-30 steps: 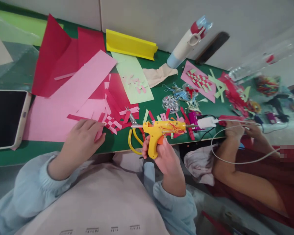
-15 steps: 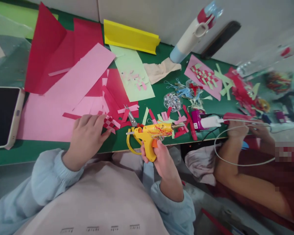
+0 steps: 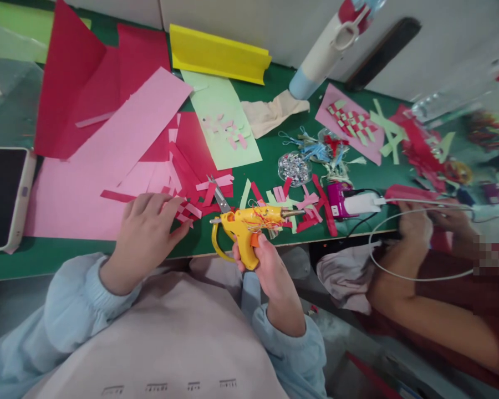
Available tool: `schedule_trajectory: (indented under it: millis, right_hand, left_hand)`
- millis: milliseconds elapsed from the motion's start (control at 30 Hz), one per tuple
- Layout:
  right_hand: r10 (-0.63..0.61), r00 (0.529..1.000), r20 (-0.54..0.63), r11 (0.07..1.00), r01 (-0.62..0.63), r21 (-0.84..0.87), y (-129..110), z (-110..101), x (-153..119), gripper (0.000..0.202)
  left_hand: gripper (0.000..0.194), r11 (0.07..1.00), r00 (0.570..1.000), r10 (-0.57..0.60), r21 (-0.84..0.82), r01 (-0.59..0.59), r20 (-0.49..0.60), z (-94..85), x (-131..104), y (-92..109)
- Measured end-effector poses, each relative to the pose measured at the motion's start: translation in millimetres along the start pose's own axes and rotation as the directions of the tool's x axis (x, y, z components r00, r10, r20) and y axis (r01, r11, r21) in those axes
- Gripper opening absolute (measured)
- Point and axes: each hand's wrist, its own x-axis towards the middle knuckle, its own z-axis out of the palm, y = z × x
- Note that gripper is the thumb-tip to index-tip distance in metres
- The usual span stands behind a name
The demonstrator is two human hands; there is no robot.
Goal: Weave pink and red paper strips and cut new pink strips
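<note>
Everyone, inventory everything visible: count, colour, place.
Table: one, green, centre
Glue gun: one, yellow, front
Checkered pieces: two, partly red, front, right rear
Scissors: one, yellow-handled, front
Strips: many, red, pink, green, mostly front
Sheets: several, red, pink, green, yellow, mainly left
Phone: one, dark-screened, left
Tube: one, white, blue, rear
Small bits: many, silvery, middle
Device: one, purple, right
Co-worker's hands: two, bare, right
Left hand: one, blue-sleeved, front left
Right hand: one, blue-sleeved, holding glue gun

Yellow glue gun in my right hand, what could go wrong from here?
If hot, the yellow glue gun might drip on the loose paper strips around its metal nozzle. It might also catch the scissors beside it, whose yellow handle reaches the table edge, and knock them off.
</note>
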Motion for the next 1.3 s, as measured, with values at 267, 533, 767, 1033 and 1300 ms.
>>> schedule_trajectory:
  millis: [267,533,767,1033,1300]
  right_hand:
    - [0.006,1.000,-0.011,0.998,-0.005,0.069,0.6,3.0,1.4,0.053]
    - [0.039,0.997,0.059,0.987,-0.048,0.156,1.1,6.3,0.5,0.055]
    - [0.032,0.999,0.001,0.978,-0.031,0.206,0.0,9.3,4.6,0.056]
    - [-0.011,1.000,0.012,0.985,0.008,0.172,-0.3,20.7,14.0,0.054]
    - [-0.001,1.000,0.014,0.990,-0.001,0.144,1.2,25.6,22.8,0.059]
  left_hand:
    - [0.038,0.997,0.998,0.059,-0.044,-0.058,0.008,3.1,9.1,10.2]
    - [0.050,0.998,0.996,0.064,-0.016,-0.065,-0.055,9.2,3.4,4.1]
    - [0.058,0.995,0.994,-0.099,-0.033,0.098,-0.053,4.2,-9.3,-8.6]
    - [0.046,0.981,0.979,-0.196,-0.006,0.196,-0.052,9.9,-19.5,-12.3]
    - [0.051,0.991,0.985,-0.133,0.010,0.135,-0.108,11.6,-19.0,-3.2]
